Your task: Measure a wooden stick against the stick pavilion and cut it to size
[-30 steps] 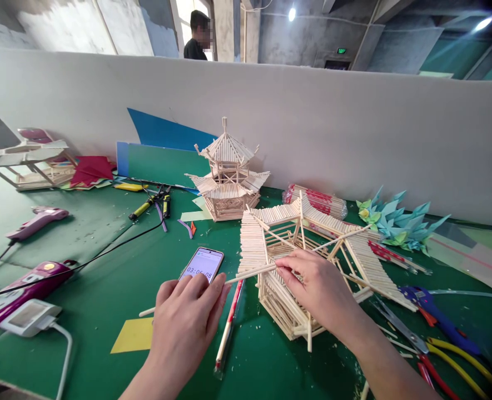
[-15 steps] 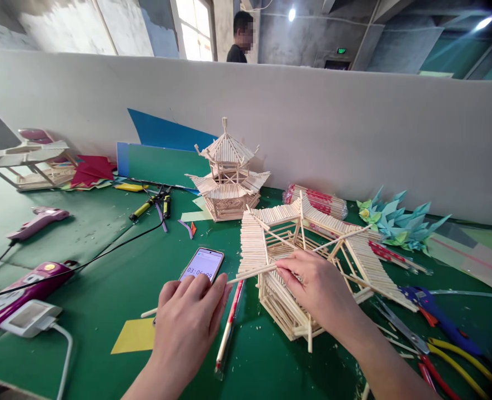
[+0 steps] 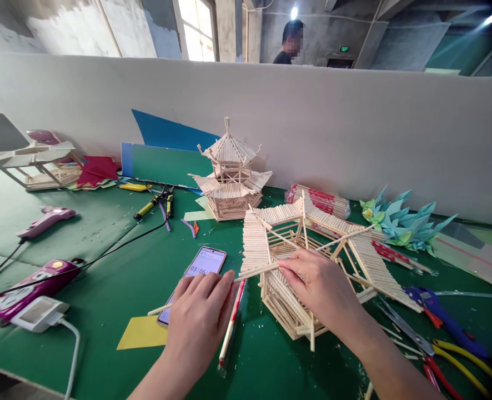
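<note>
In the head view, my left hand [image 3: 202, 314] is closed around a thin wooden stick [image 3: 158, 310], whose pale end sticks out to its left above the phone. My right hand [image 3: 319, 283] pinches at a wooden stick [image 3: 257, 271] lying along the lower edge of the roof on an unfinished stick pavilion [image 3: 256, 241]. That stick reaches toward my left fingertips; whether both pieces are one stick is hidden by my hand. The pavilion's roof has rows of sticks on several sides and bare frame at the front.
A finished stick pagoda [image 3: 231, 166] stands behind. Left are a phone [image 3: 206, 261], yellow paper [image 3: 140, 333], a purple power strip [image 3: 33, 286] and a pink glue gun [image 3: 46, 222]. At right lie a blue glue gun [image 3: 446, 322], scissors [image 3: 412, 333] and paper leaves [image 3: 408, 219].
The view has shifted slightly, so the table things appear a little further right. My left hand has shifted slightly; my right hand keeps its place at the roof edge.
</note>
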